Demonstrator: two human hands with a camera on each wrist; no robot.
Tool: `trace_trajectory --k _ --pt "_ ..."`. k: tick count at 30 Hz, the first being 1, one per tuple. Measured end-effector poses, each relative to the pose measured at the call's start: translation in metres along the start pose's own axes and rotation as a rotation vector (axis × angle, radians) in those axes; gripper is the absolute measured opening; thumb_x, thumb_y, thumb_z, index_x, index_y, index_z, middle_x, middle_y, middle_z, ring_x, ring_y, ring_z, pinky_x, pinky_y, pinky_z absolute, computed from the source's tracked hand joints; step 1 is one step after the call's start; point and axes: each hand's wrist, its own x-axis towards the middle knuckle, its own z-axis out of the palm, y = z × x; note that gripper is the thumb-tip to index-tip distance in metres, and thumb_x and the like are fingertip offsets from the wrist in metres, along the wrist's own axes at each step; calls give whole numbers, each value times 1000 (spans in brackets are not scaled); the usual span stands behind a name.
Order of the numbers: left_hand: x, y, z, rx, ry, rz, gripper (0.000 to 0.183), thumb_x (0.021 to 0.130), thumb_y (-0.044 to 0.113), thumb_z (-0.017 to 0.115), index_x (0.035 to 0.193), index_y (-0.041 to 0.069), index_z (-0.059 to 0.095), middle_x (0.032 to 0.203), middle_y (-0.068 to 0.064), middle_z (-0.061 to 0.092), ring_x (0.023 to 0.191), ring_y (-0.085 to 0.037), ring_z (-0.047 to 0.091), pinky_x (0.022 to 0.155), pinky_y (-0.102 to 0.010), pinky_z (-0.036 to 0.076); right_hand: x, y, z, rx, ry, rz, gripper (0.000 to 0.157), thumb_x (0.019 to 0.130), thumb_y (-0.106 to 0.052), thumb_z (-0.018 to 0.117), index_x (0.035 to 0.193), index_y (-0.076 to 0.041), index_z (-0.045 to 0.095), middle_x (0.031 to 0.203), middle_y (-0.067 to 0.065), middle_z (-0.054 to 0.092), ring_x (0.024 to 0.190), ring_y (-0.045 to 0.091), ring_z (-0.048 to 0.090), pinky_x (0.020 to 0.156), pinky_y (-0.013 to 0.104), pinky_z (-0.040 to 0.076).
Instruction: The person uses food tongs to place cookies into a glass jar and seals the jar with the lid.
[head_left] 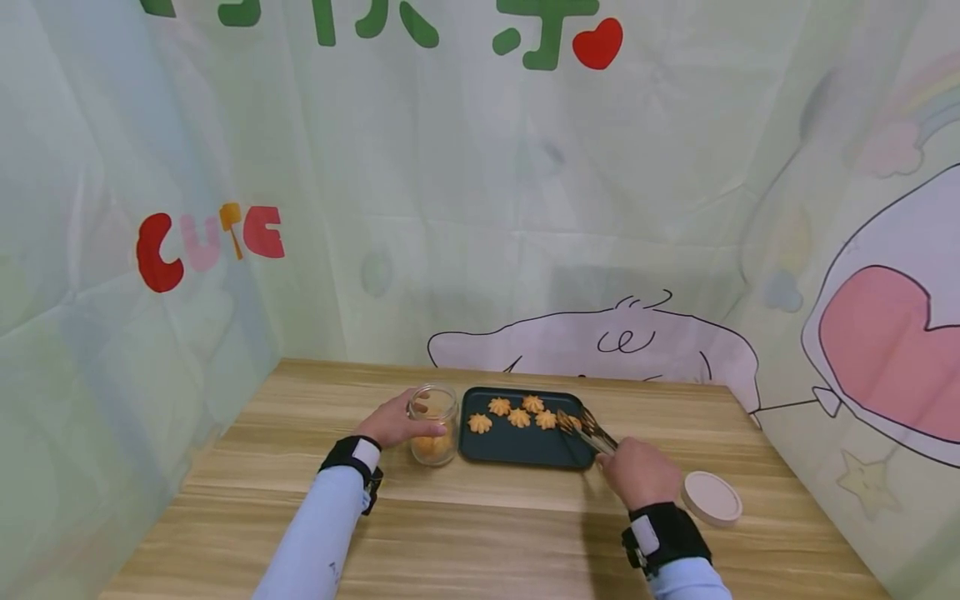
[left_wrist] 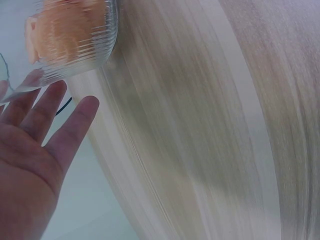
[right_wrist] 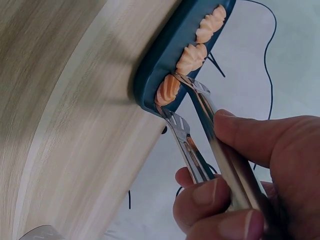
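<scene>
In the head view my left hand [head_left: 397, 421] holds a clear glass jar [head_left: 433, 458], thumb across its front and fingers behind. Orange-brown cookies [left_wrist: 72, 35] show through the ribbed glass in the left wrist view. My right hand [head_left: 641, 473] grips metal tongs [right_wrist: 225, 165] between thumb and fingers. The two tong tips are spread on either side of a ridged, flower-shaped cookie [right_wrist: 168, 91] at the right end of the dark tray [head_left: 517, 452]. Several more cookies [head_left: 519, 417] lie on the tray, left of the tongs.
A round pale pink lid [head_left: 712, 498] lies on the wooden table [head_left: 480, 542], right of my right hand. Printed cloth [head_left: 480, 208] hangs along the back and both sides of the table. The jar stands close beside the tray's left edge.
</scene>
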Motion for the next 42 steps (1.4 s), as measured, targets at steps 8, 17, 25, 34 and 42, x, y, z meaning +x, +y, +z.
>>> trace_trajectory --k 8,17,25,34,42 --pt "2 -1 1 -7 0 -19 87 79 45 77 148 13 34 137 -17 51 122 -35 45 102 -58 37 -2 2 -2 -20 -3 -8 45 89 -38 64 59 -5 58 53 6 50 49 24 49 40 34 36" --pt "3 -3 1 4 -3 -11 88 78 46 77 148 13 34 137 -18 51 122 -36 45 102 -57 38 -3 -1 -7 -9 19 -41 43 90 -38 63 62 -6 59 54 6 50 49 24 49 39 35 36" --pt "8 -8 0 -6 -7 -3 91 78 47 77 149 12 33 137 -18 52 122 -36 44 101 -58 38 -4 -4 -13 -2 48 -77 41 89 -39 63 64 -7 59 54 6 51 49 23 48 39 36 36" --pt "10 -11 0 -8 -11 -2 94 75 51 78 149 12 33 137 -17 52 122 -35 44 101 -58 39 -7 -15 -23 13 7 -75 37 90 -40 62 75 -7 63 59 6 53 52 22 48 42 34 35" --pt "12 -12 1 -1 -10 -3 94 75 52 78 148 12 34 136 -17 52 122 -36 45 101 -58 39 -9 -29 -32 24 5 -89 35 92 -40 61 82 -7 65 64 6 56 55 22 49 44 35 36"
